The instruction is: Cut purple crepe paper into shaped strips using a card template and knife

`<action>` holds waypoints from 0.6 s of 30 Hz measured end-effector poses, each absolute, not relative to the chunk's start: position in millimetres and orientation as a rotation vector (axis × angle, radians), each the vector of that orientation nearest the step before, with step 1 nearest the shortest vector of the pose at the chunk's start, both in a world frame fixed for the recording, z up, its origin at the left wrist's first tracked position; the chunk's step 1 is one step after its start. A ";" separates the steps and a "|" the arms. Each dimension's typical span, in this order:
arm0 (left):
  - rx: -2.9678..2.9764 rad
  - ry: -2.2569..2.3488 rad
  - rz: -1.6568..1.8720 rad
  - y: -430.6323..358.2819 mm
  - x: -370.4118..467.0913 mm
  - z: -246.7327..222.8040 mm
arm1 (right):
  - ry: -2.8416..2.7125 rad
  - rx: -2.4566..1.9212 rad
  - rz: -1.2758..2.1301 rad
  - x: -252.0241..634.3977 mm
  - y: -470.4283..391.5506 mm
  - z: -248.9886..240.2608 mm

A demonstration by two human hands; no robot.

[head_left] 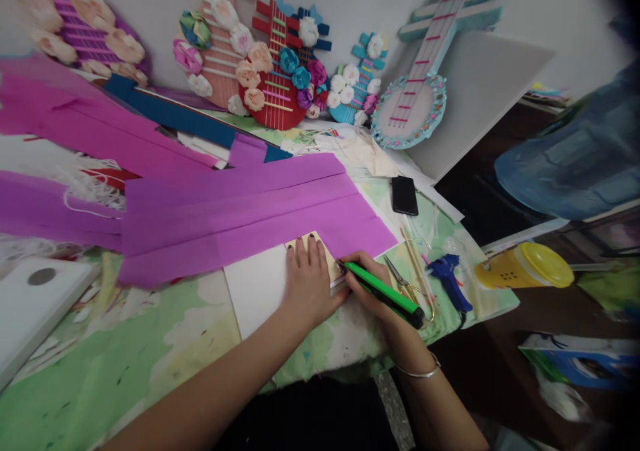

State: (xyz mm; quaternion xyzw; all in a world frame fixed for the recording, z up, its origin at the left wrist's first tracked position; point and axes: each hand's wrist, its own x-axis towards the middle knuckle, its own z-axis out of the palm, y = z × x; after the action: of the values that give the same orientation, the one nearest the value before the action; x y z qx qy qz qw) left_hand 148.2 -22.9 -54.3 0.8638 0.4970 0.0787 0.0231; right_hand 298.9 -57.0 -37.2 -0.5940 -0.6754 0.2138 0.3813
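My left hand (307,281) lies flat, fingers spread, pressing a small pale yellow card (325,251) onto a white sheet of board (255,287). Gripped in my right hand (373,281) is a green and black utility knife (383,289); its tip points at the right edge of the card, beside my left fingers. Whether the blade touches the board is too small to tell. A wide piece of purple crepe paper (240,211) spreads just beyond the board, partly over it. Gold-handled scissors (400,279) rest right of my right hand.
A blue glue gun (451,281), a black flat case (405,195) and a yellow-lidded cup (530,264) are at the right. Decorated paper guitars (280,71) lean against the wall. Pink crepe paper (100,117) and a white box (40,297) lie left, with the table edge nearest me.
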 end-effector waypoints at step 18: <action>2.686 1.541 0.261 -22.8 148.5 -56.2 | -1.658 -1.587 0.521 300.2 -68.2 -39.4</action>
State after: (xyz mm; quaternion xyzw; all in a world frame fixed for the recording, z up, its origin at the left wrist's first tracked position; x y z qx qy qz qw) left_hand 148.5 -22.8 -56.2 0.8642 0.4959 0.0840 0.0169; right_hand 300.2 -68.2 -39.4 -0.6225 -0.6506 0.2045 0.3840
